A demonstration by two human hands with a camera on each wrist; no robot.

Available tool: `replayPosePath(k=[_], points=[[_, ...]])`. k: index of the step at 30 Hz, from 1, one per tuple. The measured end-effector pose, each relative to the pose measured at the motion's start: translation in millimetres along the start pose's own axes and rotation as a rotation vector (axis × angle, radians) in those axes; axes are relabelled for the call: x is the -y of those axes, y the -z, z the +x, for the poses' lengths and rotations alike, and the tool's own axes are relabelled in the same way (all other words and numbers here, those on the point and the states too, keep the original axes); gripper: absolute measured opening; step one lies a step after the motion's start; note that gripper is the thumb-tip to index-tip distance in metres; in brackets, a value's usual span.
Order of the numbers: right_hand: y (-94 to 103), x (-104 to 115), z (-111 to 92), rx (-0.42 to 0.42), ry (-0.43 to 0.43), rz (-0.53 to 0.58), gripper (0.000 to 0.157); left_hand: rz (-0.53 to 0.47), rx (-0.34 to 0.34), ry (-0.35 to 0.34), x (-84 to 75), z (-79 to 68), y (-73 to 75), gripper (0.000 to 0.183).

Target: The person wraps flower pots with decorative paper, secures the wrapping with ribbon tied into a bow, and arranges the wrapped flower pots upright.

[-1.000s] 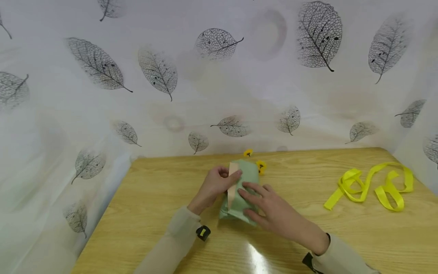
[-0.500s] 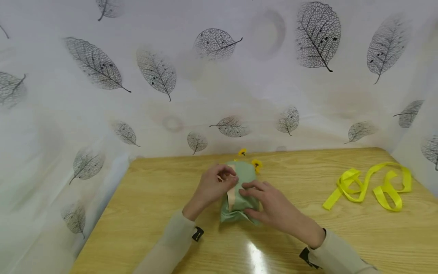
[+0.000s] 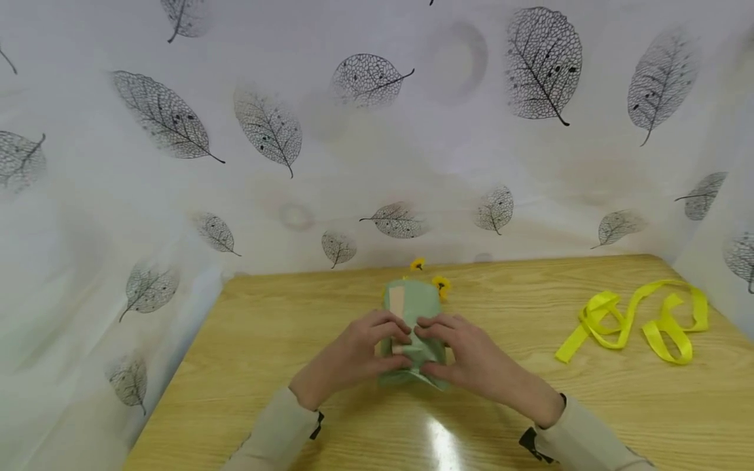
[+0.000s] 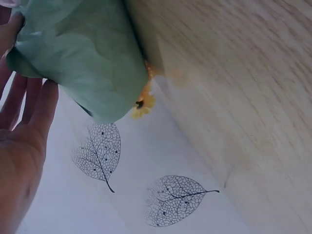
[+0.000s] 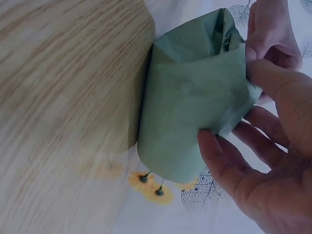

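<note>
In the middle of the table lies a small bouquet rolled in green wrapping paper [image 3: 423, 297]. Yellow flowers [image 3: 440, 286] with dark centres poke out at its far end. A pale peach strip [image 3: 397, 301] runs along the left side of the paper. My left hand [image 3: 350, 356] grips the paper's near left part between thumb and fingers. From the other side my right hand [image 3: 483, 366] holds it the same way, the two sets of fingertips facing each other close together. In the right wrist view the paper's near end [image 5: 224, 34] looks folded and creased. Stems are hidden inside the wrap.
A loose yellow ribbon [image 3: 627, 320] lies in loops on the right of the wooden table [image 3: 265, 320]. Behind the table hangs a white cloth [image 3: 377, 150] printed with dark leaf skeletons, which also covers the left and right sides.
My left hand has let go of the peach strip's upper part and moved down and toward me, to the wrap's lower left. My right hand stays nearly in place on the paper.
</note>
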State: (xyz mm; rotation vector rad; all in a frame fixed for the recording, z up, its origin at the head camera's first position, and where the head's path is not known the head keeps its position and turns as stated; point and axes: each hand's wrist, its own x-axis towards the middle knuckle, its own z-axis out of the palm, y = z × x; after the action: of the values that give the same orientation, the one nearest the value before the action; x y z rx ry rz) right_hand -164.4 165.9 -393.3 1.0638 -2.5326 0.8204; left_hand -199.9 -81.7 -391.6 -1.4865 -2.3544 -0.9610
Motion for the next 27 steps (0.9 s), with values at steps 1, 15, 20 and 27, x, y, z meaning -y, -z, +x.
replayPosePath(k=[1,15,20,27], points=[[0.5,-1.1,-0.4,0.010,0.002,0.028,0.048,0.019,0.001,0.010,-0.4,-1.3,-0.8,0.022],[-5.9,-4.9,0.2,-0.004,0.083,-0.122,0.050,0.303,-0.006,0.102,-14.4,-0.9,-12.1,0.030],[-10.4,-4.5,0.6,-0.026,0.089,-0.190,0.055,0.286,-0.034,0.153,-17.6,-3.6,-15.1,0.034],[-7.7,-7.4,-1.0,-0.013,0.090,-0.153,0.053,0.223,-0.088,0.170,-17.5,-5.0,-21.4,0.035]])
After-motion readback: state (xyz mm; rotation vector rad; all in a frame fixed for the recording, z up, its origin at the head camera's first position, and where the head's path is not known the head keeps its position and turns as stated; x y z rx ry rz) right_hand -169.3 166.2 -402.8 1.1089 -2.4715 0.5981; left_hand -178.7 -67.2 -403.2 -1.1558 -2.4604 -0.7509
